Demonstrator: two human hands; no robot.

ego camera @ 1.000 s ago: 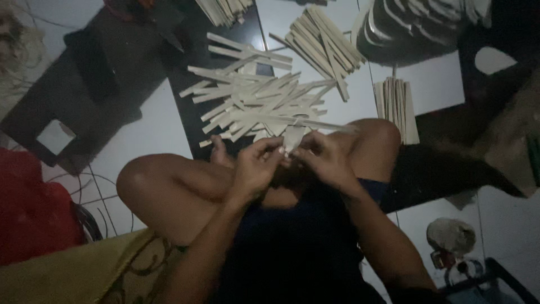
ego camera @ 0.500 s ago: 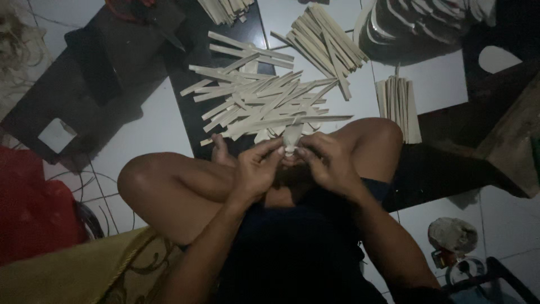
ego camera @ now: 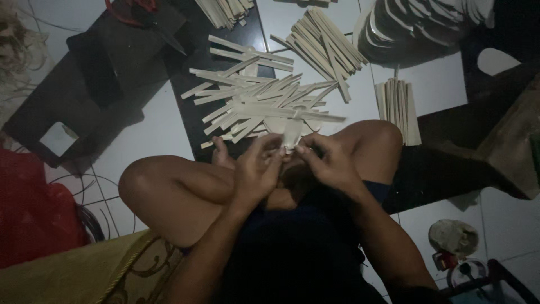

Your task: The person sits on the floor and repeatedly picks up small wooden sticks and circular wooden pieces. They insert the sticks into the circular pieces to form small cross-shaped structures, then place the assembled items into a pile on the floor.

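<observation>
Left hand (ego camera: 256, 169) & right hand (ego camera: 326, 163), both pinched on small pale flat wooden strip (ego camera: 292, 134) above lap, near loose strip pile (ego camera: 264, 104) on floor; best w/ fingertip grip, even pressure.

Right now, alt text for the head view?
Both hands, left hand and right hand, pinch one pale flat wooden strip above crossed bare knees. A loose heap of pale wooden strips lies beyond on a white tiled floor.

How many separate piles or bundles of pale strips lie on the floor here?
4: a loose pile before the knees, a bundle beyond it, a neat bundle at right, one cut off at the top edge. More may lie outside view.
</observation>
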